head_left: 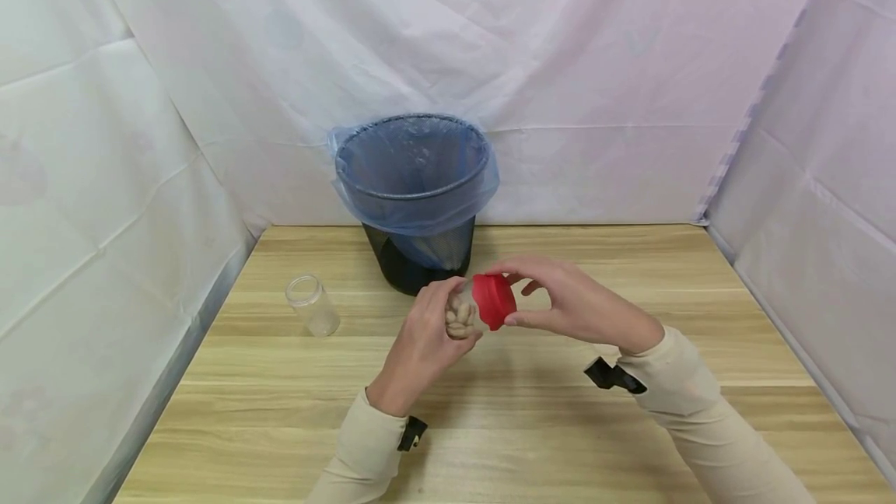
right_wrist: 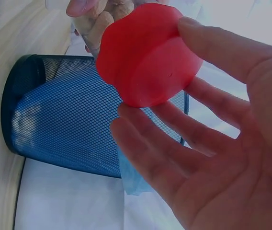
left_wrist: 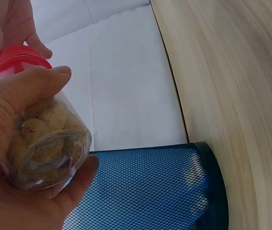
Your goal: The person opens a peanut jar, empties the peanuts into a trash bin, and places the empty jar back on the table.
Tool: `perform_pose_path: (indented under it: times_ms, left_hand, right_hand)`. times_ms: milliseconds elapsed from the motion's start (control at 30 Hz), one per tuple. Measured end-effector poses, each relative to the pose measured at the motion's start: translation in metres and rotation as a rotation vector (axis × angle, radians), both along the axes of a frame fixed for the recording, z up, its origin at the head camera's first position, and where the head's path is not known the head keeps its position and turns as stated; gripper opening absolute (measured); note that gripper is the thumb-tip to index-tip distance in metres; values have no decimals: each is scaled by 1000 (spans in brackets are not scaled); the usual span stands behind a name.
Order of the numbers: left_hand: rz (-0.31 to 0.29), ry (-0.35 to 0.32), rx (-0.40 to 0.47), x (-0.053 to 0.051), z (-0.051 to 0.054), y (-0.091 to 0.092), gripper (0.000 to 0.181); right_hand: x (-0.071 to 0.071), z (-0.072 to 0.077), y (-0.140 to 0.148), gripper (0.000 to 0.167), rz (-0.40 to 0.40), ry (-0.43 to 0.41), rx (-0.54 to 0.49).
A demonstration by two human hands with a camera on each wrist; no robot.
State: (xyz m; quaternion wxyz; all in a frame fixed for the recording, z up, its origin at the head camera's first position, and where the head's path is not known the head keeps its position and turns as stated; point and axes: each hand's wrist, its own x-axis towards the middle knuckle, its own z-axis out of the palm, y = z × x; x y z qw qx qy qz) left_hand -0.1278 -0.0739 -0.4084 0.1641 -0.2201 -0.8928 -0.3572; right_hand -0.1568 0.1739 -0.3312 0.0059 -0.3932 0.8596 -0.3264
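Observation:
My left hand (head_left: 424,334) grips a clear jar (left_wrist: 50,143) with peanuts in their shells inside, held tilted on its side above the table. Over the jar's mouth is a red lid (head_left: 495,302) with a scalloped edge. Thumb and fingertips of my right hand (head_left: 570,300) pinch the lid from the right, as the right wrist view also shows with the red lid (right_wrist: 148,57) up close. Part of the jar is hidden behind the left fingers.
A second clear jar (head_left: 313,306), without a lid, stands on the wooden table (head_left: 560,426) to the left. Behind the hands stands a black mesh bin (head_left: 392,255) with a blue bag (head_left: 413,212) over its rim. White sheets (head_left: 595,84) hang around the table.

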Motion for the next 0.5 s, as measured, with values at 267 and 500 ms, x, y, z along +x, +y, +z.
perform_pose_path:
  times_ms: [267, 500]
  left_hand:
    - [-2, -8, 3, 1, 3, 2, 78]
    - [-1, -23, 1, 2, 5, 4, 78]
  right_hand:
    - [1, 0, -1, 73, -88, -90, 3]
    - [1, -2, -5, 58, -122, -197, 12]
